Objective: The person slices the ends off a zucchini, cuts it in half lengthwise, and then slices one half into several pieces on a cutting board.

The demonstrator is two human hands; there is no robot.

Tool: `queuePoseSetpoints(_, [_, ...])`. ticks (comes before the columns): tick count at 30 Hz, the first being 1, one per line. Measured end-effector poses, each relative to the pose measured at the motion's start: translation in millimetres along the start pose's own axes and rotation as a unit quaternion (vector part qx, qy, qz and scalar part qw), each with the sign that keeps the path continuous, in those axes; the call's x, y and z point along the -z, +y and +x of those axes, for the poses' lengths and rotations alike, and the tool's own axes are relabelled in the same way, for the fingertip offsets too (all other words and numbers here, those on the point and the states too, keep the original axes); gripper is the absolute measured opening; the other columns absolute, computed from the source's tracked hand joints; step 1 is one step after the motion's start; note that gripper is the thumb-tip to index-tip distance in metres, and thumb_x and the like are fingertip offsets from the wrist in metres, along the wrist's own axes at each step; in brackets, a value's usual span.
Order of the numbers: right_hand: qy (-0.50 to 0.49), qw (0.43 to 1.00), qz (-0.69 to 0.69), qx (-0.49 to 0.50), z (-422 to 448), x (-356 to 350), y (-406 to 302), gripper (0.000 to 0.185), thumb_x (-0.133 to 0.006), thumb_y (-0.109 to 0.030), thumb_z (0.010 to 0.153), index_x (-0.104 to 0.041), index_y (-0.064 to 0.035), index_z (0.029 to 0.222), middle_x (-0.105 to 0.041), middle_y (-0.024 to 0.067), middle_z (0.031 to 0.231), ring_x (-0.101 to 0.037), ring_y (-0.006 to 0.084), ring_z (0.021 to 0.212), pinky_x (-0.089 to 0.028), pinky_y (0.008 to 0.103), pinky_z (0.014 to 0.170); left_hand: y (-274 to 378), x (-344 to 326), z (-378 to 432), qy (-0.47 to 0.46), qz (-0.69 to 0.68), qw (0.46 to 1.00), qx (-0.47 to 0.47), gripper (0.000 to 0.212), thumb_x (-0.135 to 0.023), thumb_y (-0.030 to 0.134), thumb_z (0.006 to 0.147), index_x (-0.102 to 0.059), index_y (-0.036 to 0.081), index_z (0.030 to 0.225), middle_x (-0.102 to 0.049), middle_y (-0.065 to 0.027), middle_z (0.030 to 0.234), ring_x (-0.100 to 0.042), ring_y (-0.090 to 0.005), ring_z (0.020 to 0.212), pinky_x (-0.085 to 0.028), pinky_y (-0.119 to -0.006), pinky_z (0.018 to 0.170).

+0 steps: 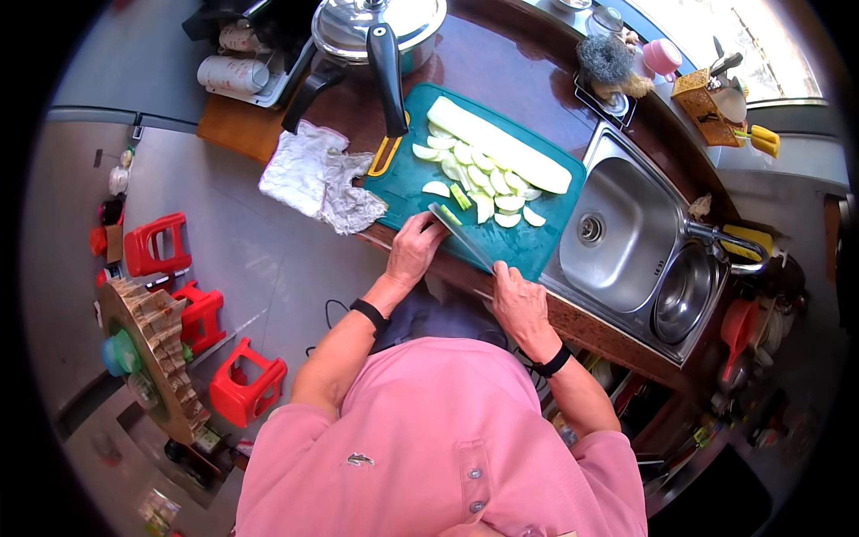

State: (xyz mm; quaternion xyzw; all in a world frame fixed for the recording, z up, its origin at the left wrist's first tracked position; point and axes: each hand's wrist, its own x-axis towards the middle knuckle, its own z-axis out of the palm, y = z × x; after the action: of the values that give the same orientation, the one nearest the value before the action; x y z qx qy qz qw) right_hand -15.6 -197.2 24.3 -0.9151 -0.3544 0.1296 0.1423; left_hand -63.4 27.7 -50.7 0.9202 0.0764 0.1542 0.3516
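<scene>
A teal cutting board [530, 252] lies on the counter, one corner near the sink. My right hand [520, 302] is closed around the handle end of a knife [463, 238], whose blade slants up and left across the board's near edge. At the blade's far end my left hand [415, 248] has its fingertips bent on a piece of pale green vegetable, partly hidden by the blade. Beyond the blade lie a short green-skinned piece [460, 197] and a heap of half-round slices [480, 168]. A long peeled half [500, 144] of the vegetable rests behind the heap.
Crumpled white cloths [305, 171] lie left of the board at the counter's edge. A steel pressure cooker [376, 33] stands behind, its black handle reaching over the board's corner. To the right is a steel sink [617, 235] with a faucet [728, 241]. Red plastic stools [248, 382] stand at left.
</scene>
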Motion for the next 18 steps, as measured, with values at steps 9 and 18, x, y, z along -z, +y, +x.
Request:
queuePoseSetpoints(9, [0.003,0.999,0.026,-0.032,-3,8,1,0.007,-0.056,-0.012,0.096,-0.051,-0.0069,0.097,-0.06,0.0137,0.075,-0.065,0.0344,0.058,-0.05,0.0462,0.048,-15,5,18,0.038,-0.02,0.997,0.058,0.016,-0.074,0.005,0.083,-0.071,0.003,0.099,-0.068,-0.0115,0.098,-0.066,-0.0325,0.094,-0.054,-0.041,0.081])
queuePoseSetpoints(18, [0.03,0.997,0.056,-0.038,-7,14,11,0.007,-0.056,-0.015,0.097,-0.053,-0.0079,0.099,-0.062,0.0135,0.077,-0.064,0.0356,0.058,-0.049,0.0468,0.049,-28,12,70,0.041,-0.04,0.998,-0.009,0.018,-0.073,0.004,0.084,-0.071,0.0,0.102,-0.07,-0.015,0.1,-0.066,-0.033,0.098,-0.054,-0.041,0.085])
